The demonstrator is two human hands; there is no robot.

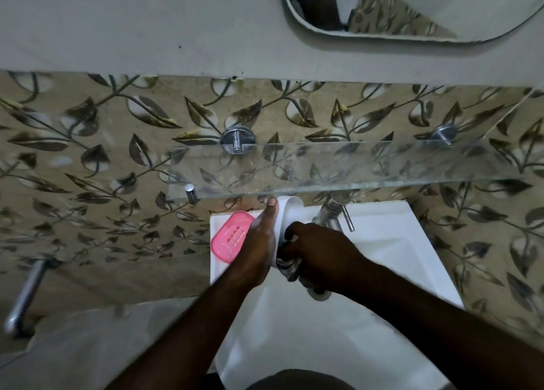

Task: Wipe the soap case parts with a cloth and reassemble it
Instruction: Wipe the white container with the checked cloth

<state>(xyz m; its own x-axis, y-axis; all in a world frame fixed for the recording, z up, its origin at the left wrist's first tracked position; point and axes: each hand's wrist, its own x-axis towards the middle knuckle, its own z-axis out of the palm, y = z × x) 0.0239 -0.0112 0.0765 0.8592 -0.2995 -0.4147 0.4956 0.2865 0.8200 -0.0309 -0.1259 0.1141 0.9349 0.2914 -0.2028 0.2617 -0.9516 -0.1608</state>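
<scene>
hands both over the sink [382,222], close together. left hand [260,242] holds the white case part [290,210] up on edge over the back left of the basin, one digit lying straight along its side with the tip at the far rounded end; rest of that grip hidden, cannot tell how the other fingers sit. right hand [318,257] curled round a dark bunched cloth [290,269], cloth pressed against the near end of the white part, just beside the left hand. pink case part [231,235] lies flat on the sink's back left corner, slotted face up, touching the left hand's edge, apart from the white part. tap [337,210] at the back centre of the sink, just right of the white part. glass shelf [323,163] on the leaf-pattern tiled wall [88,154] above the sink, white part's top end right under its front edge. mirror [441,13] higher up. chrome towel bar [26,292] far left, well apart.
</scene>
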